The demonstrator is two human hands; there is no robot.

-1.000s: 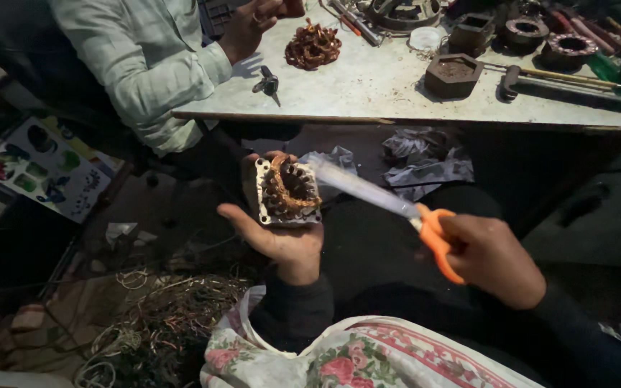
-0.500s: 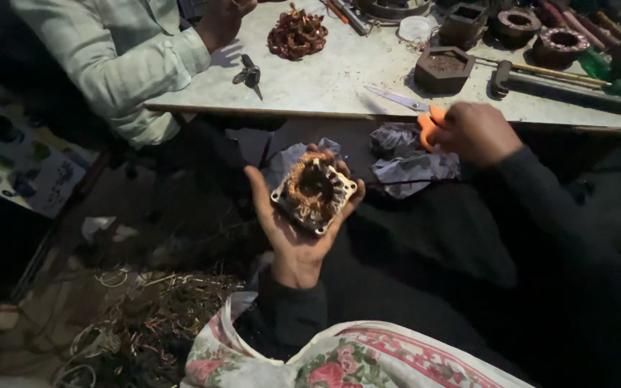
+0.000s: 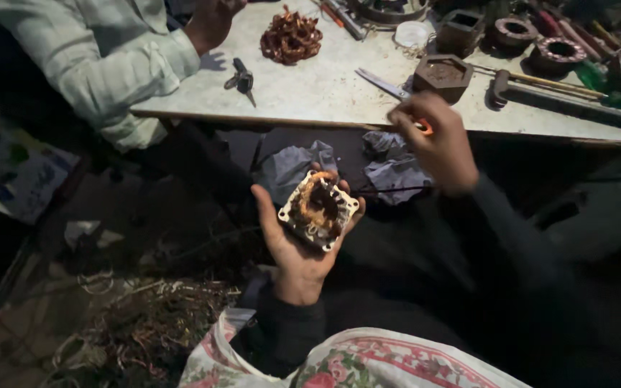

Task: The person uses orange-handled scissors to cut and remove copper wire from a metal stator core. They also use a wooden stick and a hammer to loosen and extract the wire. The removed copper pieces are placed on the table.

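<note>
Below the desk [image 3: 325, 97] edge, the left hand [image 3: 297, 248] lies palm up, fingers curled loosely round a square stator [image 3: 318, 210] with copper windings, cradling it from beneath. The stator tilts toward the camera; its underside is hidden by the palm. The forearm runs down into a dark sleeve, half lost in shadow above a flowered cloth [image 3: 339, 359].

The right hand [image 3: 436, 144] is raised to the desk edge, back to the camera, fingers closed on the orange handles of scissors [image 3: 386, 84]. Only a sliver of orange shows; the blades lie on the desk, pointing up-left. Grey rags [image 3: 389, 172] sit in the dark between the two hands.

Across the desk, another person's hand [image 3: 210, 21] and striped sleeve are cut off by the frame. Near it lie keys [image 3: 241, 77] and a copper coil [image 3: 291, 37]. A square block [image 3: 441, 74] rests just beside the scissors. The floor's wire tangle [image 3: 138, 330] is hard to make out.
</note>
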